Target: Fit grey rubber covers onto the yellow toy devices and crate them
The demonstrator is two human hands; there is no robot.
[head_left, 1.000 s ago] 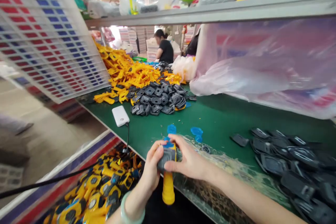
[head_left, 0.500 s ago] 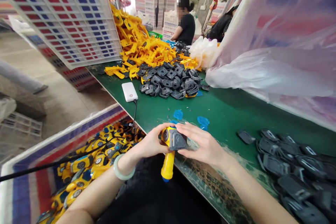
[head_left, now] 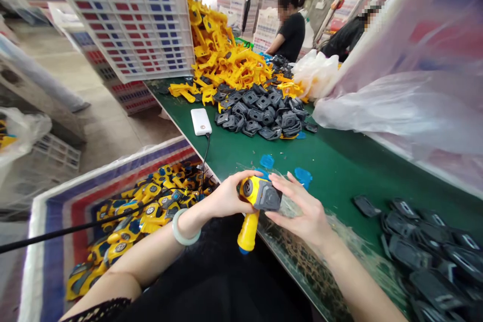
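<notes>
A yellow and dark grey plastic toy with a handle (head_left: 264,195) is held over the table's near edge. Its yellow handle, blue at the tip, points down. My left hand (head_left: 230,196) is closed around the toy's left side, thumb below and fingers above. At the toy's right end, my right hand (head_left: 302,206) has its fingertips on the grey cover and its thumb beneath. What the right fingers press on behind the cover is hidden. Just beyond lie flat blue translucent pieces (head_left: 303,177) on the green table (head_left: 241,153).
Grey covers (head_left: 264,110) and yellow shells (head_left: 241,68) are heaped at the back. Dark grey panels (head_left: 426,241) lie at right. A white power bank (head_left: 200,122) with a cable sits near the left edge. Below stands a lined crate (head_left: 41,241) of yellow toys. A co-worker (head_left: 292,25) sits beyond.
The camera view has shifted, so the scene sits further right. Both hands keep hold of the toy, which has tilted slightly. The right fingers are a little more spread.
</notes>
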